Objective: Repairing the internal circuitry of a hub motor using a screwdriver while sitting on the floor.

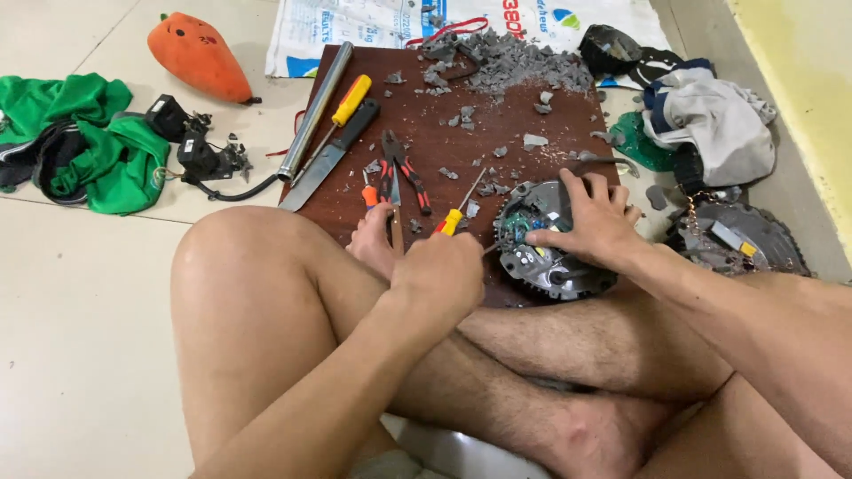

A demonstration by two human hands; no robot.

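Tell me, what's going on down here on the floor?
A person sits cross-legged at a brown board. The left hand grips a tool whose tip points into a round, opened device, which the right hand steadies. Pliers, screwdrivers, a metal tube and grey rubble lie on the board.

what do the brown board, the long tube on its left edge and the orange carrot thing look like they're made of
Board: seemingly laminated wood, dark reddish-brown, smooth, scuffed and dusty. Tube: metal, going by its even grey sheen. Carrot-shaped toy: probably soft plush; matte orange, rounded, with a green top. The right hand rests on a round device.
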